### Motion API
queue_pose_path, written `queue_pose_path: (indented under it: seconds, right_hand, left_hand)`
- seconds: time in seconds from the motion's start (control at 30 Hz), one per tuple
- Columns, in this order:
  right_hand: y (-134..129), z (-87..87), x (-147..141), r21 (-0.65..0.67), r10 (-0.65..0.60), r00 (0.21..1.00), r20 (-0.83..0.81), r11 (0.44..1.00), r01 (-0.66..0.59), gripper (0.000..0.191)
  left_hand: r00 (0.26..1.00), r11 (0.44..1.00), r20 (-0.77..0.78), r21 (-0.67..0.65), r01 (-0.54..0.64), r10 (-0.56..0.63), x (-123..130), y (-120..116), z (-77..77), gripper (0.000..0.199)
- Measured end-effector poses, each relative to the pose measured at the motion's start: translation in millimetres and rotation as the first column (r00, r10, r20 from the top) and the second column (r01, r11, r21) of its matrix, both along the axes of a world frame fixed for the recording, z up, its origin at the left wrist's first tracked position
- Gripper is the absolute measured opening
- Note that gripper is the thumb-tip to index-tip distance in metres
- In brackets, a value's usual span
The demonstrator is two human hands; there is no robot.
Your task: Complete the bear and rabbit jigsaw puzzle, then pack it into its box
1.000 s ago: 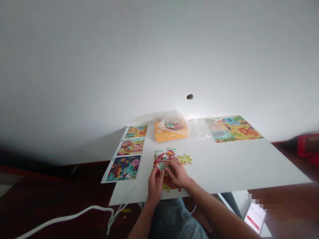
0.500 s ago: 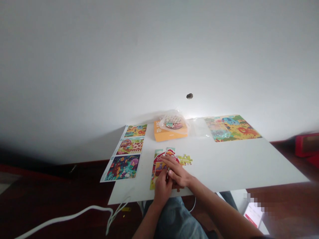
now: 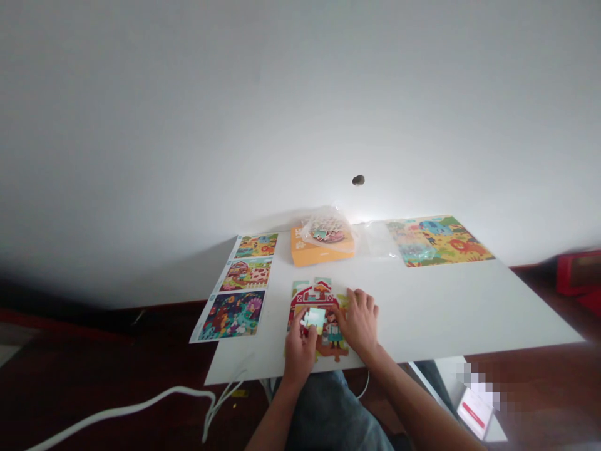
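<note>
A pale green jigsaw piece (image 3: pixel 315 317) is pinched by the left hand (image 3: pixel 299 352) over the barn puzzle (image 3: pixel 313 295) on the white desk (image 3: pixel 436 307). The right hand (image 3: pixel 360 322) is spread against the puzzle's right edge, steadying it; level handling of the piece seems best.

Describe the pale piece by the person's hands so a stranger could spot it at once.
On the white table, find the jigsaw with a red barn between the left hand and right hand. Against the left fingers, a pale mint-green jigsaw piece lies over the barn picture, far lighter than the bright pieces around it.
</note>
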State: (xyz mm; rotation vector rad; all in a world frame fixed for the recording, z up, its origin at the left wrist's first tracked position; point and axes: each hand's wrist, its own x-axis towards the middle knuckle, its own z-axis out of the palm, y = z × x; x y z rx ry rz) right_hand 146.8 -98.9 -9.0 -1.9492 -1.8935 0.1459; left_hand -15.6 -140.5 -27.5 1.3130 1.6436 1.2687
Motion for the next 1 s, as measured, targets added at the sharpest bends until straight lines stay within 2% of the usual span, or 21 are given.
queue_pose_path:
  seconds: [0.1,0.23,0.43,0.57,0.7,0.83,1.0]
  right_hand:
    - [9,-2.0,11,-0.014,0.017,1.000,-0.013,1.000,-0.017,0.054]
    - [17,-4.7,19,-0.008,0.088,0.995,-0.055,0.996,-0.088,0.042]
    - [10,-0.7,22,0.086,0.152,0.982,-0.112,0.986,-0.142,0.031]
    - [9,2.6,26,0.063,0.256,0.946,-0.201,0.967,-0.248,0.018]
    - [10,2.0,28,0.034,0.282,0.927,-0.249,0.959,-0.282,0.035]
    - [8,2.8,24,0.045,0.276,0.942,-0.190,0.961,-0.272,0.025]
    - [5,7.4,23,0.070,0.307,0.940,-0.149,0.952,-0.299,0.029]
  left_hand:
    - [1.000,1.000,-0.024,0.013,0.016,-0.016,2,0,4.8,0.048]
    - [0.998,0.999,-0.059,0.034,0.032,-0.030,2,-1,6.7,0.043]
    - [0.996,0.996,-0.055,0.043,0.072,-0.070,0,-2,2.1,0.040]
    - [0.994,0.996,-0.074,0.045,0.078,-0.075,0,-2,1.3,0.041]
    - [0.993,0.997,-0.096,0.034,0.075,-0.072,1,-2,1.5,0.041]
    - [0.990,0.995,-0.118,0.046,0.086,-0.080,3,-3,2.7,0.041]
    - [0.984,0.995,-0.156,0.043,0.090,-0.082,4,-3,8.8,0.040]
